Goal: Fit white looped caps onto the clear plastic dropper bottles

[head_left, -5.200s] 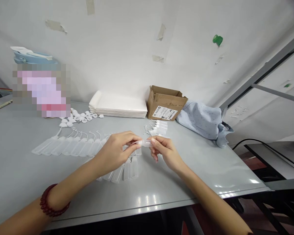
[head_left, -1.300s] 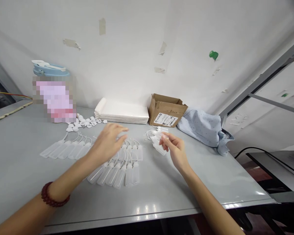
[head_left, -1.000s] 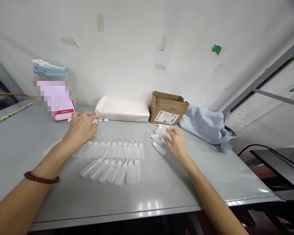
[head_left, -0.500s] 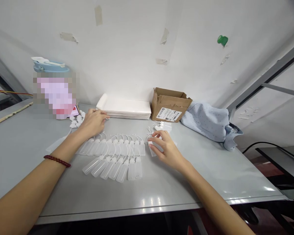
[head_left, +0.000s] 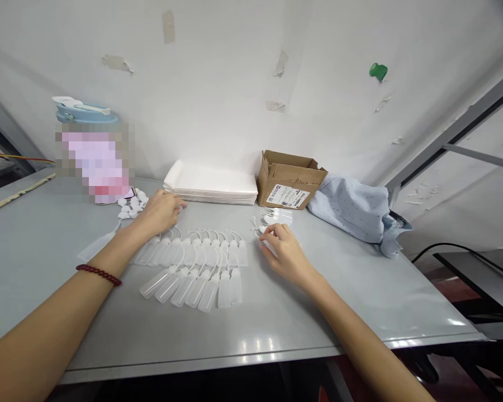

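My left hand (head_left: 161,212) is closed, fingers curled down in front of the paper stack; a pale speck shows at the fingertips, too small to name. Near its wrist lies a pile of small white pieces (head_left: 129,207). My right hand (head_left: 285,251) has thumb and fingers drawn together beside a few white-capped bottles (head_left: 265,228), partly hidden by the hand; what it holds is hidden. Between the hands, two rows of translucent squeeze bottles (head_left: 188,287) with white caps and thin looped straps lie on the table. Another bottle (head_left: 94,248) lies partly behind my left forearm.
A stack of white paper sheets or envelopes (head_left: 213,187) rests against the wall. Right of it stand an open cardboard box (head_left: 291,181) and a crumpled light-blue cloth (head_left: 352,215). A blurred pink object (head_left: 98,162) is at the back left of the grey table (head_left: 159,340).
My right hand's fingers have come closer together and shifted slightly right; the bottle seen under them before no longer shows there. My left hand has hardly moved.
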### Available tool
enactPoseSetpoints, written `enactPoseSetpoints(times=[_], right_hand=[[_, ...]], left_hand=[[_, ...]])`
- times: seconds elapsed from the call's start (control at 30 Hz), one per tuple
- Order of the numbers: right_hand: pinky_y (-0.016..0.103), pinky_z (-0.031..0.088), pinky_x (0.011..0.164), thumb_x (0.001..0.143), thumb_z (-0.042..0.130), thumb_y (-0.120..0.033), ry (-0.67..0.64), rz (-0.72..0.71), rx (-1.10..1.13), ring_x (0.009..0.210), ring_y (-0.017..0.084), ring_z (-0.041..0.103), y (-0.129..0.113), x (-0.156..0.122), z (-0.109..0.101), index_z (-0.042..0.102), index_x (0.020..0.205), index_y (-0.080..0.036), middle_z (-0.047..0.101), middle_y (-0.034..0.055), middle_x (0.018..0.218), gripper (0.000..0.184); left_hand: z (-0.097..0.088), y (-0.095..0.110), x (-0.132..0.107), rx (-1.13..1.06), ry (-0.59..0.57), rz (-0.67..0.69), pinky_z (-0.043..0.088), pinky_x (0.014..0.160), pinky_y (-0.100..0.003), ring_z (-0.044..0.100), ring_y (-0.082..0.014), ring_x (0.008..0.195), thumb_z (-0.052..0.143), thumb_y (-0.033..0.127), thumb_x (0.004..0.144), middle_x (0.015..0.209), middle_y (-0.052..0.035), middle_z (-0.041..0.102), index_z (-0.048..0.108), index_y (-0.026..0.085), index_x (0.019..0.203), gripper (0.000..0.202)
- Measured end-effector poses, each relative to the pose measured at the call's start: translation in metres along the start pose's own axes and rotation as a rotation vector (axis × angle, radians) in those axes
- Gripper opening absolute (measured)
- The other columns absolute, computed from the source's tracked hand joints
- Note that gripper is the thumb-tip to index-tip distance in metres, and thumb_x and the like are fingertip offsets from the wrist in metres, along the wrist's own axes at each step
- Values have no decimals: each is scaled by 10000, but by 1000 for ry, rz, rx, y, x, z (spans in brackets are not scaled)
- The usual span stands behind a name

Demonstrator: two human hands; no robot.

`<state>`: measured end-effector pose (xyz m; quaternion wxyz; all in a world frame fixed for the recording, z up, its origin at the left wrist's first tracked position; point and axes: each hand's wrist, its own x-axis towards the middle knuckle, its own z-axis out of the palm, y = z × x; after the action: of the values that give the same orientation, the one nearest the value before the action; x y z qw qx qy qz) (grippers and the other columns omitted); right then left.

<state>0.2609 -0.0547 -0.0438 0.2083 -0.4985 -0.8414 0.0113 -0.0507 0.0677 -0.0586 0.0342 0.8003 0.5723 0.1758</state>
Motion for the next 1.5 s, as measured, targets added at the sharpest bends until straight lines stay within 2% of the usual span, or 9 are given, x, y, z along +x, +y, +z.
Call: enactPoseSetpoints(times=[0.17,0.3,0.6,0.77,0.83,0.93,1.13,1.3,1.5], right_hand=[[433,439,949,835,597,-387,-57,-99,271,1089,241,481,-10,1,-3,504,1223,-192,515,113,1183,444],[474,414,984,764,650,-487,-167,-87,315,1153,264,444,-11,2,-1,442,1299,-199,473,120,1260,641],[500,409,962,771,666,-333,-217,-122,348,1101,268,462,-5,8,3,465,1306,-206,529,106,1269,585],[478,412,958,748,665,-226,-149,-108,386,1105,256,483,-7,8,2,509,1249,-215,561,89,1227,525],[473,412,960,736,662,-192,-75,-93,410,1132,254,486,-8,7,0,508,1242,-225,558,89,1231,530],[424,462,897,734,630,-137,32,-69,480,1155,242,494,-11,6,-5,494,1254,-261,541,77,1257,552],[372,495,849,734,588,-69,157,-84,589,1187,227,463,-26,1,-13,474,1263,-289,504,66,1285,585],[354,515,819,710,593,-49,155,-92,623,1143,220,468,-34,-1,-14,492,1231,-284,464,74,1248,581],[381,524,820,734,601,-87,137,-115,631,1090,222,493,-33,-2,-16,500,1229,-305,486,70,1197,551]], left_hand=[[-15,19,-5,32,44,-29,421,894,-377,558,-293,1046,423,282,755,1034,-108,689,662,139,1021,385],[-26,39,-12,-64,102,-22,434,859,-367,575,-277,1011,439,315,786,1030,-106,687,636,154,1000,332],[-41,63,-24,-138,147,-41,437,865,-341,583,-246,1013,459,323,788,1030,-89,684,636,141,965,309],[-50,76,-33,-336,162,-109,459,861,-344,627,-241,950,540,341,758,1014,-59,695,641,173,940,268],[-51,86,-38,-521,108,-147,486,810,-330,655,-228,881,585,353,741,936,-42,710,633,188,949,269],[-50,105,-46,-811,-57,-161,522,714,-307,672,-214,813,636,368,718,846,-28,713,618,197,947,286],[-43,135,-57,-1078,-190,-78,526,819,-308,659,-200,906,663,348,731,923,-43,715,660,170,924,262],[-43,139,-61,-1140,-183,-63,517,856,-320,647,-208,935,653,368,752,986,-40,714,687,181,964,285],[-47,134,-59,-1081,-253,-13,515,813,-344,646,-200,825,607,392,782,854,-38,714,709,191,986,303]])
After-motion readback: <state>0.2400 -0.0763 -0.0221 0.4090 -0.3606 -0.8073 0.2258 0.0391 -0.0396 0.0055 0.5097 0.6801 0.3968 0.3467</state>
